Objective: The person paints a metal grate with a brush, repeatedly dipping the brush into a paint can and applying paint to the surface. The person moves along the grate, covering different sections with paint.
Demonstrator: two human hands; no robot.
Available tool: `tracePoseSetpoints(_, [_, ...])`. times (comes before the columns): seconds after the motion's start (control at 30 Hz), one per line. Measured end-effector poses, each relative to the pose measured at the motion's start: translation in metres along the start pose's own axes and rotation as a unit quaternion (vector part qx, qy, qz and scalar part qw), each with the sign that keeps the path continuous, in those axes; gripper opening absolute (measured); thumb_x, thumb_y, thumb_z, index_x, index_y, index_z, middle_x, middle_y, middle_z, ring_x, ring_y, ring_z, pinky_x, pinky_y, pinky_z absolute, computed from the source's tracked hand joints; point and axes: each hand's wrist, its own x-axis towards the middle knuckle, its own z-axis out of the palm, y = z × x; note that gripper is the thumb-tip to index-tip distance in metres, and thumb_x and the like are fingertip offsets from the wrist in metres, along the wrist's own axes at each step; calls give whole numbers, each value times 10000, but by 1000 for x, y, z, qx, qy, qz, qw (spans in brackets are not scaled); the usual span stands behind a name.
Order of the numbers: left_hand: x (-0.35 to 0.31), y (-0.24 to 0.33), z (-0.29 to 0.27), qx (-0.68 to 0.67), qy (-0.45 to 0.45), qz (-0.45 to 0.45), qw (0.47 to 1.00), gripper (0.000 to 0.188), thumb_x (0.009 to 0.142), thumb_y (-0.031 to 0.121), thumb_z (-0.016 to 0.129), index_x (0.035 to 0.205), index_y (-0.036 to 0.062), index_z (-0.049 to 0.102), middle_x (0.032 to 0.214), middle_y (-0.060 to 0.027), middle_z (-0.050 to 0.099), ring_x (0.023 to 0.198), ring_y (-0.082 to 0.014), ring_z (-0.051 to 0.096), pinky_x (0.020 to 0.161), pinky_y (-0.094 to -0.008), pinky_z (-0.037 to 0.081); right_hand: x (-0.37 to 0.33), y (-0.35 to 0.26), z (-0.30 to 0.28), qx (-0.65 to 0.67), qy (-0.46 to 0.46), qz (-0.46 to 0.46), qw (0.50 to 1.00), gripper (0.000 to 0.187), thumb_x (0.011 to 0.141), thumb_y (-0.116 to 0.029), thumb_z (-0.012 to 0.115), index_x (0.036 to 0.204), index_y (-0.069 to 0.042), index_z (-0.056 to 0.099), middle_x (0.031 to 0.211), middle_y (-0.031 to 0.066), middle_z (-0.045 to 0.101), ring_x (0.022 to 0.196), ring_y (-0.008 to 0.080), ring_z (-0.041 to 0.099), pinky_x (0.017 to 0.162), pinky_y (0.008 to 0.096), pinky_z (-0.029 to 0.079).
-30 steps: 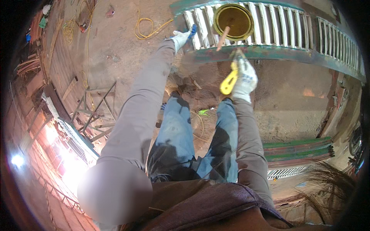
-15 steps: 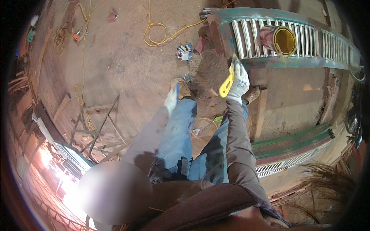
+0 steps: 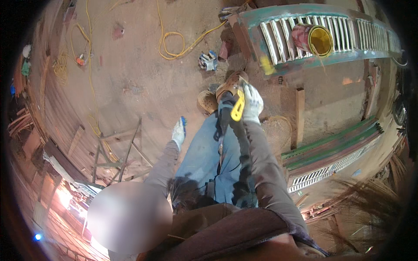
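My right hand (image 3: 252, 102), in a white work glove, grips a yellow-handled putty knife (image 3: 237, 107) above my shoes, its thin blade pointing away from me. To the left of my legs hangs my left hand (image 3: 179, 131), in a white and blue glove, with fingers loosely stretched and nothing visible in them. Ahead on the right lies a green and brown metal panel (image 3: 311, 65) with rows of white slats. A tin can (image 3: 301, 38) with yellow inside it rests on the slats. At the panel's near left corner is a yellow smear (image 3: 267, 65).
A pair of gloves (image 3: 208, 61) lies on the dirt floor ahead. Yellow cable (image 3: 175, 55) loops across the ground. At left stands a thin metal frame (image 3: 124, 152). Stacked green metal pieces (image 3: 331, 150) lie at right, near a wooden plank (image 3: 300, 117). Bright light glares lower left.
My right hand with the putty knife has drawn away from the panel, leftward and nearer. My left hand has swung left and back. My feet have shifted; the yellow smear now shows.
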Motion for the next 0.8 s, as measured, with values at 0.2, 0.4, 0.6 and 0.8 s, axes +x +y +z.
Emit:
tracePoseSetpoints(0.2, [-1,121,11,302,29,238,923,491,1005,395,406,1308,28,526,1322,-211,538,1276,-354,453,1080,-413,354,25,28,-41,16,187,80,979,396,790,-190,704,1179,-149,638,1103,93,656,981,272,648,829,366,532])
tracePoseSetpoints(0.4, [-14,237,6,394,-38,333,856,433,945,325,539,1222,-7,557,1241,-214,571,1159,-382,525,1027,-449,389,32,42,-38,-45,30,96,994,409,757,-191,651,1164,-166,633,1178,39,621,1049,275,598,837,393,507])
tracePoseSetpoints(0.6, [-14,294,-21,518,-143,334,774,362,916,298,561,1145,20,600,1128,-185,625,1068,-355,572,961,-442,423,34,-2,-36,69,120,124,983,352,786,-143,617,1136,-152,661,1134,77,654,1049,274,630,897,392,506])
tracePoseSetpoints(0.8, [31,321,-67,675,-274,251,637,399,903,395,507,1080,57,626,1088,-140,641,1080,-322,573,966,-435,414,83,10,-41,-26,184,161,969,367,753,-121,675,1119,-127,663,1070,86,676,937,280,663,789,375,543])
